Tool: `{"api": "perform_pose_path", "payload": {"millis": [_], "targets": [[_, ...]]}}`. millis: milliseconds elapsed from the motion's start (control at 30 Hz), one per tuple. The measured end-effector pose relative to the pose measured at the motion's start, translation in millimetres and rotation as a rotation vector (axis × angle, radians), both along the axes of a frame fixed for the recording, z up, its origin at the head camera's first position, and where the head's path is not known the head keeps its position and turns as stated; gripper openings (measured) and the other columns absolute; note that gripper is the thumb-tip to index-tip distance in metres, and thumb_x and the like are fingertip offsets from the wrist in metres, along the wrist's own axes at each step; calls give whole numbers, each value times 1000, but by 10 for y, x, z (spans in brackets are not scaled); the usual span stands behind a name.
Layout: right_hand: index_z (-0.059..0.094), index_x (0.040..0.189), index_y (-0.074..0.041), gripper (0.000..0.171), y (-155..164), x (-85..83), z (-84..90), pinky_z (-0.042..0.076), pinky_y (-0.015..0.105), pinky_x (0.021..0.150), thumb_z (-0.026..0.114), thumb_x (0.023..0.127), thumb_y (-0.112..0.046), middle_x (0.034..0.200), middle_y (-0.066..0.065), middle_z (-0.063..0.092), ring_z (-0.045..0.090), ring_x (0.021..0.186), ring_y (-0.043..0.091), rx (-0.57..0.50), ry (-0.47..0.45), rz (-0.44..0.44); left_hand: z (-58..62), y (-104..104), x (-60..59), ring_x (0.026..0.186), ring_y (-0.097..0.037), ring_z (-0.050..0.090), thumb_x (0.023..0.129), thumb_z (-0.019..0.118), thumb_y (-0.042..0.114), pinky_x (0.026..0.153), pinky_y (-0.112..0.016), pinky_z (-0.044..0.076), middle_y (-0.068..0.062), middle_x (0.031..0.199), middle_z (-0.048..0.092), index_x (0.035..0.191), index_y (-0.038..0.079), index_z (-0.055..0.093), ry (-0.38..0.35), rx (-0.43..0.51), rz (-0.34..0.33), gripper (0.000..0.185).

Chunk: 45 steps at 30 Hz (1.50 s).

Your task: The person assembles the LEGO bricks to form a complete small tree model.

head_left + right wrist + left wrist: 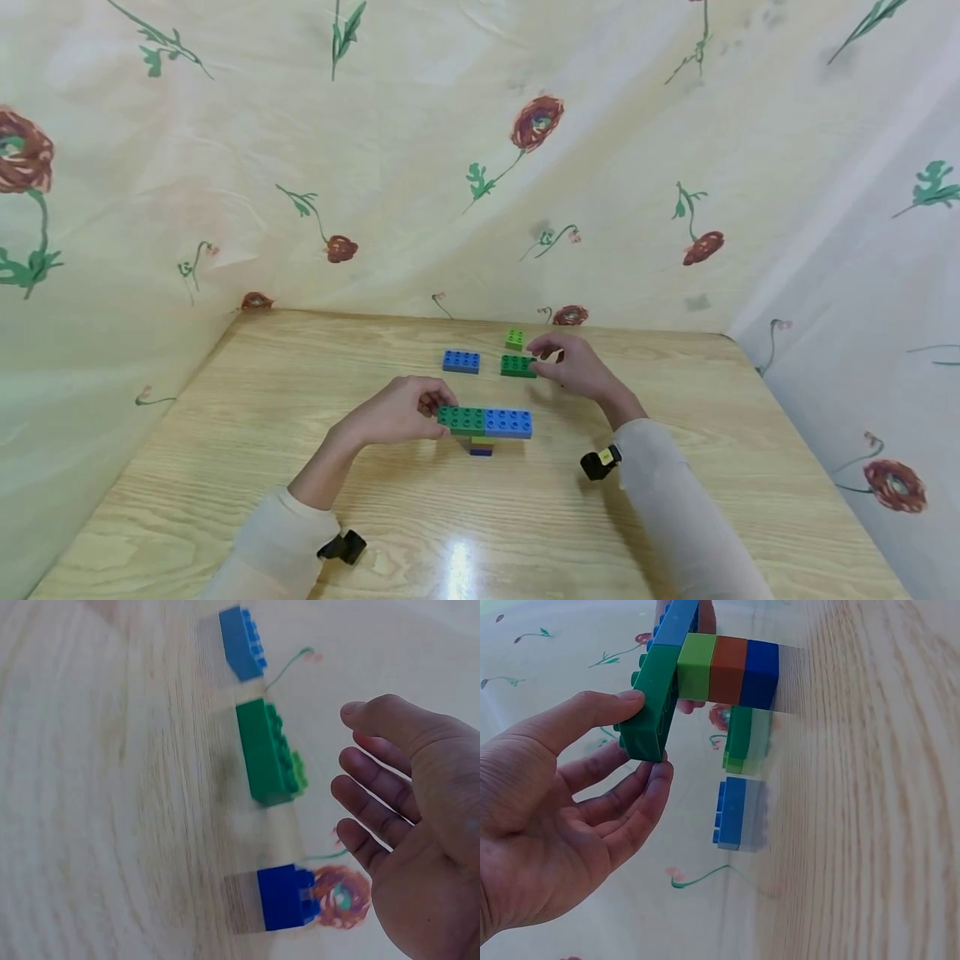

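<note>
1. In front of the person, on the wood-grained table, stands a T-shaped build of toy bricks: a short column with a long bar across its top.
2. The bar is two eight-stud bricks laid end to end: a deep green brick on the left and a bright blue brick on the right, glossy, with their studs up. Their seam falls over the column.
3. The column is three bricks high: a lime block under the bar, a rusty orange block in the middle, and a dark blue block at the foot. Their sides are smooth and flush.
4. The left hand pinches the bar's green end between thumb and fingertips.
5. The right hand holds nothing; its thumb and fingers are spread wide, just beside a loose green brick farther back. From the wrist side I see a gap between them.
6. Near that one lie a loose blue brick to its left, a small lime brick just behind it and a small dark blue brick to its right, all studs up.
</note>
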State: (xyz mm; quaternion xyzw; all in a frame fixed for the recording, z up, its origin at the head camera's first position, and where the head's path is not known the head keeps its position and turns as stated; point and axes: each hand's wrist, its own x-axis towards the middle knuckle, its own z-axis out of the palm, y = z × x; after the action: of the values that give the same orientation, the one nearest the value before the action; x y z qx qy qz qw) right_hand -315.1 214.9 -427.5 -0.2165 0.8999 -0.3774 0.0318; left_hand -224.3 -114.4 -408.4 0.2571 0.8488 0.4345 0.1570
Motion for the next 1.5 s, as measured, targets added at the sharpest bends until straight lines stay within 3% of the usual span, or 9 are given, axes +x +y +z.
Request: {"api": "perform_pose_path", "payload": {"millis": [367, 700, 1233, 1500], "targets": [[69, 127, -5, 36, 45, -195, -96, 51, 37, 89, 72, 94, -21, 123, 11, 69, 60, 112, 28, 37, -140, -44, 39, -61, 3, 89, -16, 60, 87, 79, 12, 79, -25, 54, -3, 101, 68, 113, 10, 70, 3, -17, -20, 28], [71, 124, -10, 32, 79, -290, -226, 50, 30, 80, 74, 93, -18, 114, 9, 68, 58, 103, 24, 92, -219, -53, 54, -87, 7, 90, -15, 61, 87, 80, 10, 81, -24, 55, -3, 103, 69, 113, 9, 70, -12, -27, -28, 28], [71, 124, -8, 34, 66, -318, -254, 50, 33, 84, 74, 92, -19, 113, 10, 67, 58, 102, 24, 149, -185, -23, 53, -100, -10, 92, -18, 63, 87, 80, 12, 82, -25, 55, -3, 104, 69, 113, 9, 70, -3, -31, -34, 28], [71, 123, -8, 33, 58, -292, -261, 51, 37, 90, 75, 92, -18, 117, 10, 68, 58, 107, 26, 157, -164, -49, 48, -83, -2, 91, -15, 62, 87, 80, 12, 81, -24, 55, -3, 104, 69, 113, 9, 70, 1, -27, -33, 28]]}}
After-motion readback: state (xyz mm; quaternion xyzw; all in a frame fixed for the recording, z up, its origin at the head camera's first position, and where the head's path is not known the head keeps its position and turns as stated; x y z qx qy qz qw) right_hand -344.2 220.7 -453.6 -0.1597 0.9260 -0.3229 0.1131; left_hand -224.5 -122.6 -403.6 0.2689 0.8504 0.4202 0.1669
